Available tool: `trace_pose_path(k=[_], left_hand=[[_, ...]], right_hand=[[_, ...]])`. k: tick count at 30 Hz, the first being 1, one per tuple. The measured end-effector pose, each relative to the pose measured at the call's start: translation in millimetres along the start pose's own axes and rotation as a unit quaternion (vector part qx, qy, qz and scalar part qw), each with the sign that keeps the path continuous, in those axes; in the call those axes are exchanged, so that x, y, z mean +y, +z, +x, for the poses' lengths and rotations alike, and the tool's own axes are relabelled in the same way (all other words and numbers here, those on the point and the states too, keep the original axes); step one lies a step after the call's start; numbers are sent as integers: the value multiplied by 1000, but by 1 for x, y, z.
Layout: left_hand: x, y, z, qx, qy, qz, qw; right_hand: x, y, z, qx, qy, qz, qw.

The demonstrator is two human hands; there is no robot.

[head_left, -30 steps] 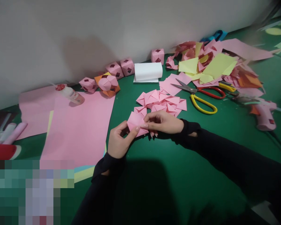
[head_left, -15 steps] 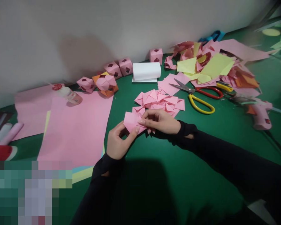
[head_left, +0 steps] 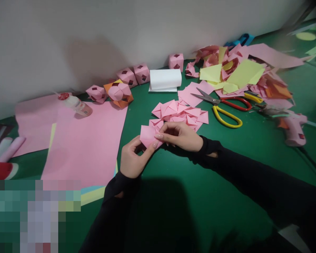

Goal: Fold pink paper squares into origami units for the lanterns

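Between my two hands is a small pink paper square (head_left: 147, 135), held a little above the green table. My left hand (head_left: 133, 158) pinches its lower left side, thumb on top. On the right edge, my right hand (head_left: 183, 136) grips the same paper with thumb and fingers, partly covering a fold there. Just behind it lies a heap of folded pink paper pieces (head_left: 177, 111). Farther back are flat pink paper pieces (head_left: 191, 94) and open scissors (head_left: 214, 101) with one red and one yellow handle.
Large pink sheets (head_left: 86, 147) lie at the left, with a glue bottle (head_left: 77, 105) on them. Pink paper cubes (head_left: 141, 73) line the wall near a folded white paper (head_left: 165, 79). Mixed paper scraps (head_left: 242, 72) pile up at back right. A pink glue gun (head_left: 295, 130) lies at the right.
Both hands keep their grip on the pink square. The right hand's fingers have curled in slightly beneath the paper's right side; the rest of the table looks the same.
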State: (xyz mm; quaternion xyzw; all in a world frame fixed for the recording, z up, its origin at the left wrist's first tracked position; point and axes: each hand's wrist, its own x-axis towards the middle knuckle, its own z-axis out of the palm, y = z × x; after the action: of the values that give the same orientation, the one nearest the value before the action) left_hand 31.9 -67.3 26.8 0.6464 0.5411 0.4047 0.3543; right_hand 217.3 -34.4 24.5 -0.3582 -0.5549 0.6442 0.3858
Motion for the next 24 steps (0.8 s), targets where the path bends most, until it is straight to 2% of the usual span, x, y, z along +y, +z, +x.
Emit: trace_pose_path(k=[16,24], left_hand=[[-1,-1,0,-1,-4,17,1000],[-5,0,1,-1,17,21,1000]], right_hand=[[-3,1,0,-3,-11,1,1000],[-2,1,-1,-2,-9,-5,1000]])
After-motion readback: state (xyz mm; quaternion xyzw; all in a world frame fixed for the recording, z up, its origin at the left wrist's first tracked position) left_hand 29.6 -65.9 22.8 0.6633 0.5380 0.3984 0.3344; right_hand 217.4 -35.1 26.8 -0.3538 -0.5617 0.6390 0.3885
